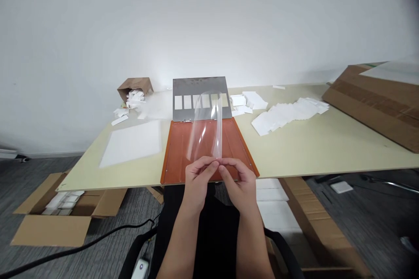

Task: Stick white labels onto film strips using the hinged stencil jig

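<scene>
A clear plastic sheet (206, 128) is held up in a curled, nearly upright form by the left hand (198, 181) and the right hand (237, 183). Its lower edge is pinched between the thumbs and fingers of both hands, which are almost closed and meet at the fingertips. The sheet is raised over an orange board (183, 152), and from the head view its upper part overlaps a grey metal plate (199, 88). A row of white rectangles is set into the plate, which adjoins the far end of the board. Both are laid on a pale counter (294, 150). A white sheet (131, 144) is placed to the left of the board, and loose white cards (284, 115) are spread to its right. A brown paper bag (134, 86) is tipped on its side at the far left of the counter, with white scraps (135, 99) spilling from its mouth. A flattened cardboard sheet (376, 104) is laid over the right end. An open carton (54, 226) holding white pieces is seen on the floor at the left, and a black cable (81, 244) is run across the floor. No writing can be read on the cartons or the bag.
</scene>
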Available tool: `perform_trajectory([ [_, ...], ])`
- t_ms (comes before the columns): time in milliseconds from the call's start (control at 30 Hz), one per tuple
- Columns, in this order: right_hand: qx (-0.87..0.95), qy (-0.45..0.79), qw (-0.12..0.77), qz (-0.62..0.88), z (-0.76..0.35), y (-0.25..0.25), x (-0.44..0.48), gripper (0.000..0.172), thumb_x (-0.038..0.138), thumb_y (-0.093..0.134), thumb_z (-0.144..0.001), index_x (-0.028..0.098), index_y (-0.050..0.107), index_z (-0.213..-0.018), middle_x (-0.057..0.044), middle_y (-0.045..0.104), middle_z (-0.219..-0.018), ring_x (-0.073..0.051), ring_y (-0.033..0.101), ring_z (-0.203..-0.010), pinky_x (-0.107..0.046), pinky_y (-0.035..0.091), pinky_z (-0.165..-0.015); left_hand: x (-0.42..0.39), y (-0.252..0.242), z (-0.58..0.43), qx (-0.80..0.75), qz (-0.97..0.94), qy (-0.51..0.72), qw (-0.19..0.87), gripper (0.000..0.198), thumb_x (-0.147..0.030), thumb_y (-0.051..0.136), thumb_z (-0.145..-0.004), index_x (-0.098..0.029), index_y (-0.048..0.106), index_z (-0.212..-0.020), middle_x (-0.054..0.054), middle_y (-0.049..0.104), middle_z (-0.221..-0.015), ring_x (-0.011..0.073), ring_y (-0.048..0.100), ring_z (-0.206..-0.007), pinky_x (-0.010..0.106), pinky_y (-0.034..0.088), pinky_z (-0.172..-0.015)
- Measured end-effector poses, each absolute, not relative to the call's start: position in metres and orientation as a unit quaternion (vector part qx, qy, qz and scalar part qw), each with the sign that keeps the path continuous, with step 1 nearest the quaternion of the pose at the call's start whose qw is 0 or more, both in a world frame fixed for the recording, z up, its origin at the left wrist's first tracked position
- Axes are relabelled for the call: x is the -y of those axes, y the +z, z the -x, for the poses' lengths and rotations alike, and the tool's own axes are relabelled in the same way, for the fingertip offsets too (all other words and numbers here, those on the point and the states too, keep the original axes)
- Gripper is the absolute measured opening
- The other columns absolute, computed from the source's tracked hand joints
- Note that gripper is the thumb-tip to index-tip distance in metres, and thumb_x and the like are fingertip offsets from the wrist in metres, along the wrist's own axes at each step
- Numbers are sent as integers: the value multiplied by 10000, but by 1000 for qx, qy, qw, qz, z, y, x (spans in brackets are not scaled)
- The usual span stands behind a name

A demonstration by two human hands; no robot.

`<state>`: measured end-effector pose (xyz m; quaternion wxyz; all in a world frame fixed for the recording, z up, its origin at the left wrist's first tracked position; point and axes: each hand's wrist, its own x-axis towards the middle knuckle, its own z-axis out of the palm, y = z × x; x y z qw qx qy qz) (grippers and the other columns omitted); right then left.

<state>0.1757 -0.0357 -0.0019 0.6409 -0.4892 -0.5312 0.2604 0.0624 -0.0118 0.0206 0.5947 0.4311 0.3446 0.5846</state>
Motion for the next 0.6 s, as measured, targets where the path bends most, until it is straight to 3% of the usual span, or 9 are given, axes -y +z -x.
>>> perform_trajectory([
  [333,436,418,665,440,-187,-2,31,92,320,753,-789,244,759,-839,-28,760,-849,-188,707,-837,-341,571,-806,7,16,-71,-339,-415,577,616,116,-312,795,-734,-205,796,-781,37,755,-801,164,670,-812,282,510,-815],
  [600,394,461,661,441,-195,0,19,110,343,797,-719,244,771,-759,-10,746,-770,-168,678,-734,-309,560,-724,4,13,-81,-355,-342,591,639,169,-330,844,-661,-200,789,-754,26,747,-770,135,649,-757,272,495,-814],
])
